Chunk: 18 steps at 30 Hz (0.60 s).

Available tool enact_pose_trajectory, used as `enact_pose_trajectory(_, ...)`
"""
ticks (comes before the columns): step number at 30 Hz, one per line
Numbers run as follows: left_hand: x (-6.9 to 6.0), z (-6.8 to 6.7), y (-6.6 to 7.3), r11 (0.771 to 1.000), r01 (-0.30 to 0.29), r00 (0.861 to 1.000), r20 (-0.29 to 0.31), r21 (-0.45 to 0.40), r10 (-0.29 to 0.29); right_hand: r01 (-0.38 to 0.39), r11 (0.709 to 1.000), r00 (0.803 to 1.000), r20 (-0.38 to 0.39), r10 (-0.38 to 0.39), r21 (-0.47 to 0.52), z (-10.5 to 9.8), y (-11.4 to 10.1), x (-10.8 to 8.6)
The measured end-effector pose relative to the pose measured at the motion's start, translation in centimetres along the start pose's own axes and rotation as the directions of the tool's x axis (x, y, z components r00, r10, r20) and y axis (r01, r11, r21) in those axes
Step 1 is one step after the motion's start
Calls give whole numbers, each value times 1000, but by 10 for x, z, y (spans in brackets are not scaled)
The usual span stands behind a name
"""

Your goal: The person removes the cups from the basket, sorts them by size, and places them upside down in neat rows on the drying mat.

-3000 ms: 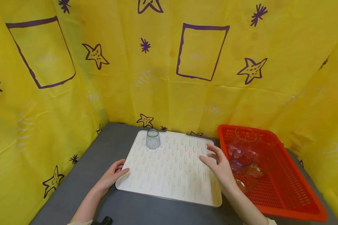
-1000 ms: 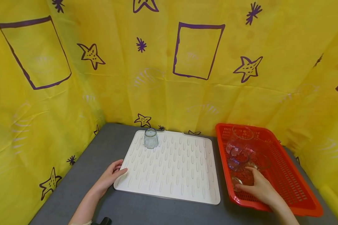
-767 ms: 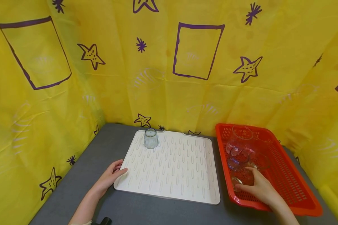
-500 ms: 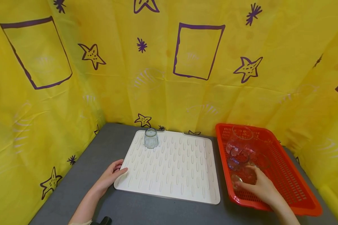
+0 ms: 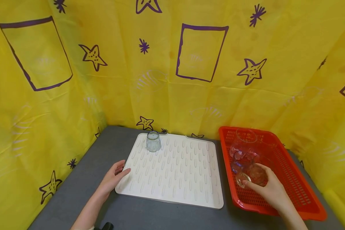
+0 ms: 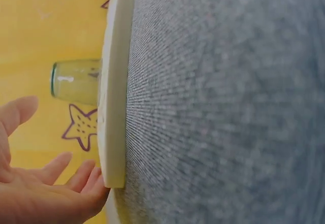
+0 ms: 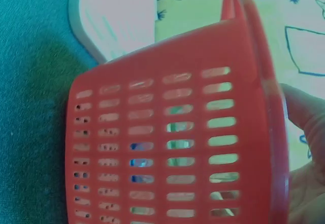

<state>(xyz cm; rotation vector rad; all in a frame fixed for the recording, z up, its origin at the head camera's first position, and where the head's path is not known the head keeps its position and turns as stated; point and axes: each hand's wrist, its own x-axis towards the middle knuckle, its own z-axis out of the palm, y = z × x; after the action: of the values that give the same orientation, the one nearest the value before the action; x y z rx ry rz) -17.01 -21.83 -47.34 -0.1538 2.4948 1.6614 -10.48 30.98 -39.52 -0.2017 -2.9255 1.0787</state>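
In the head view, my right hand (image 5: 270,188) is inside the red basket (image 5: 302,179), its thumb and fingers gripping a clear drinking glass (image 5: 258,174). That glass lies tilted, one round end toward the left. In the right wrist view the basket's slotted wall hides the glass and most of the hand. My left hand (image 5: 112,179) is at the left edge of a white ridged drying mat (image 5: 172,172). Its fingertips touch the mat's edge in the left wrist view, while the thumb stays raised. A clear glass (image 5: 153,142) stands near the mat's back left corner.
More glassware shares the basket: a large clear glass (image 5: 245,137) at the back and a purplish glass (image 5: 238,161) beside the held one. The grey table (image 5: 143,212) surrounds the mat. Yellow patterned cloth (image 5: 161,95) hangs behind and at both sides.
My right hand moved from above the mat into the basket and took hold of a glass, which has since shifted slightly. The left hand stayed at the mat's edge.
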Motion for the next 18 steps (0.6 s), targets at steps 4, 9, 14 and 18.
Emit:
enact_pose_trajectory(4, -5, 4, 12, 998, -58, 998, -31, 1, 58, -28, 997, 999, -23, 30, 65, -3, -7, -3)
enact_pose_trajectory(9, -11, 15, 29, 989, -136, 990, -46, -52, 134, -28, 989, 998, -50, 36, 147, -6, -14, -5)
enact_pose_trajectory(14, -16, 29, 45, 963, -232, 973, -48, -134, 228, -21, 978, 997, -70, 36, 207, -9, -27, -6)
enact_pose_trajectory(18, -20, 42, 55, 931, -301, 953, -29, -206, 302, -24, 968, 998, -44, 36, 250, -10, -39, -7)
